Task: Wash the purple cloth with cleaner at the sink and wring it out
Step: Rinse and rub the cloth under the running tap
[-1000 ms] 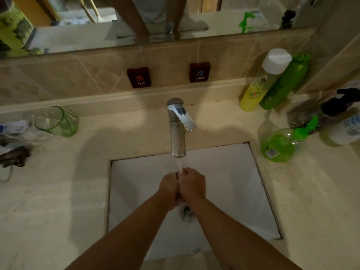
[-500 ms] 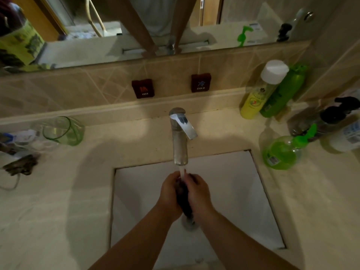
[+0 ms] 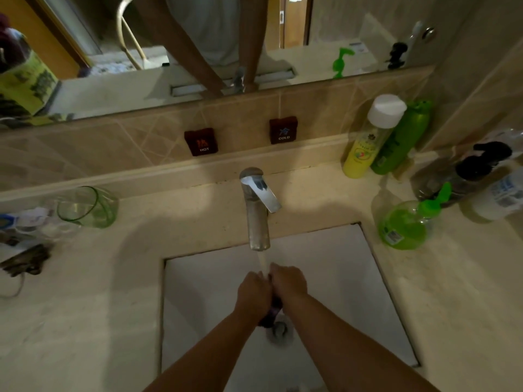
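The left hand (image 3: 253, 292) and the right hand (image 3: 288, 281) press together around the purple cloth (image 3: 271, 314); each grip is curled on it, under the water from the tap (image 3: 257, 216), over the sink (image 3: 353, 292); behind the grip, wall tags (image 3: 201, 141) read "HOT" and "COLD".
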